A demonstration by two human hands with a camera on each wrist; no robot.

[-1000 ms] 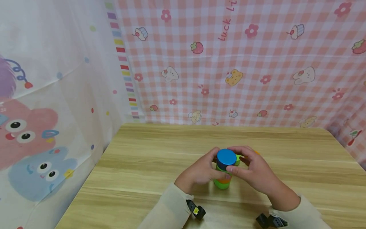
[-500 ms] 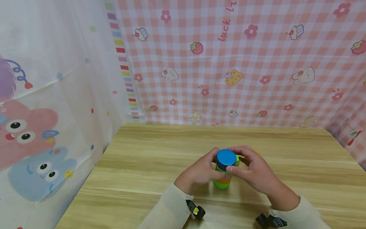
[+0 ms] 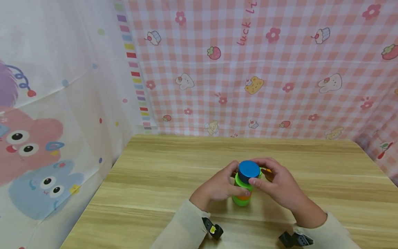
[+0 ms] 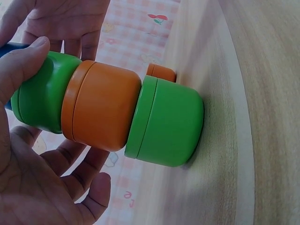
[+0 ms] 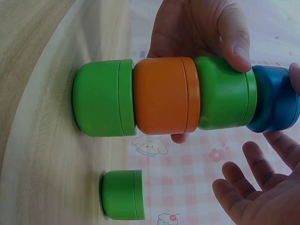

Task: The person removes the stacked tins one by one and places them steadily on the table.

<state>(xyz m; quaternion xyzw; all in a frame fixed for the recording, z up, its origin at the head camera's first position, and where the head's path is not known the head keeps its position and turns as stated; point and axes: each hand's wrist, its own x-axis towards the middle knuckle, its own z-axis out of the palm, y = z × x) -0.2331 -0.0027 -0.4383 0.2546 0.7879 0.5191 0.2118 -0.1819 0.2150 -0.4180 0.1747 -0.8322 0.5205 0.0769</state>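
In the right wrist view, a stack of small round lidded jars rises from the table: a green jar [image 5: 101, 98], an orange jar [image 5: 161, 96], another green jar [image 5: 222, 96] and a blue jar [image 5: 274, 98] on top. The blue one sits slightly out of line with the green below it. My left hand [image 3: 217, 185] grips the upper green jar, its thumb across the front. My right hand [image 3: 281, 185] holds the blue jar at its side between thumb and fingers.
A separate green jar [image 5: 123, 194] stands on the wooden table [image 3: 149, 193] by the stack. A further orange jar [image 4: 161, 72] shows behind the stack in the left wrist view. A pink checked cloth [image 3: 236, 69] hangs behind the table.
The blue jar and my right hand have shifted slightly to the right, showing more of the green jar beneath. My left hand stays in place.
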